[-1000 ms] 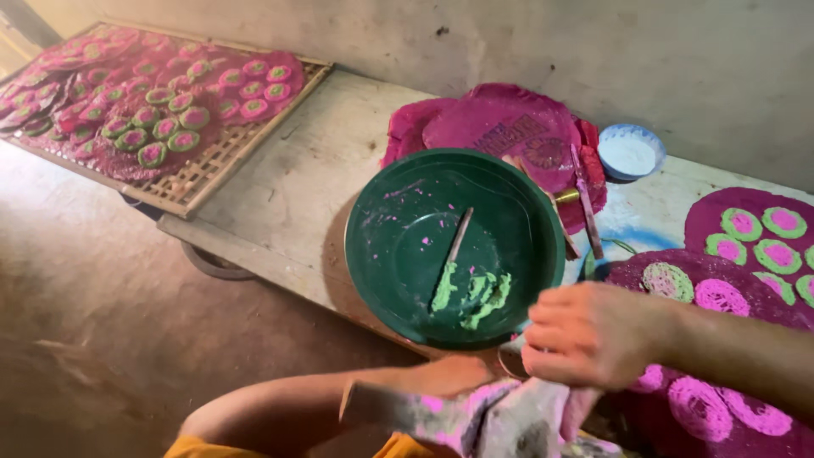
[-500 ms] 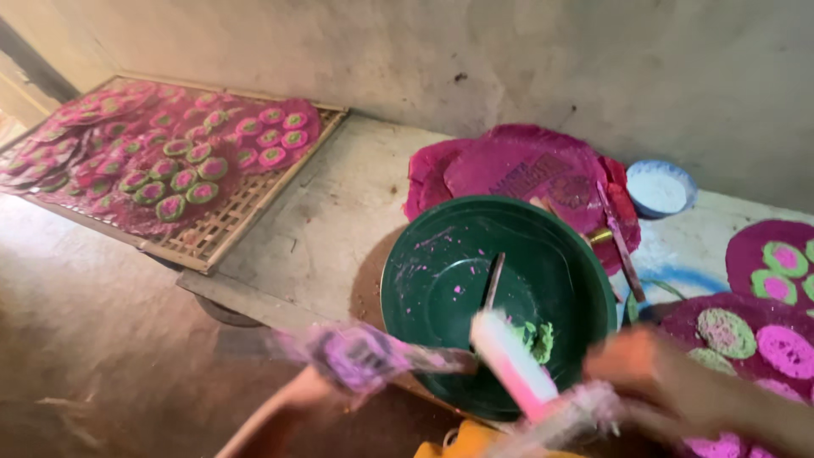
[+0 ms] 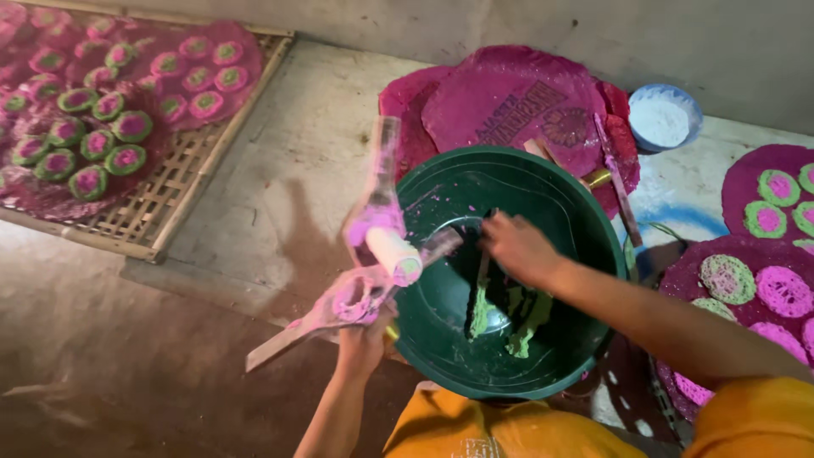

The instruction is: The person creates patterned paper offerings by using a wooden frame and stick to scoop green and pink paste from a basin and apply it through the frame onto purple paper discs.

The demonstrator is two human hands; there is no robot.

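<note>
A dark green plastic basin point(image 3: 585, 229) sits in front of me with smears of green paste point(image 3: 519, 322) at its bottom. My right hand point(image 3: 515, 246) reaches into the basin and grips a thin stick point(image 3: 477, 293) that stands in the paste. My left hand point(image 3: 365, 331) is at the basin's left rim, closed on a hand press point(image 3: 373, 254) with long wooden handles and a white tube, coated in pink dough.
A bamboo tray point(image 3: 182, 187) with several pink-and-green round pieces lies far left. Magenta sheets point(image 3: 509, 102) lie behind the basin, a white bowl of powder point(image 3: 666, 114) beside them. More pink and green rounds point(image 3: 763, 280) rest on magenta sheets at the right.
My right hand has gone from the press into the basin and taken hold of the stick. The left hand has lifted the press upright beside the basin's left rim.
</note>
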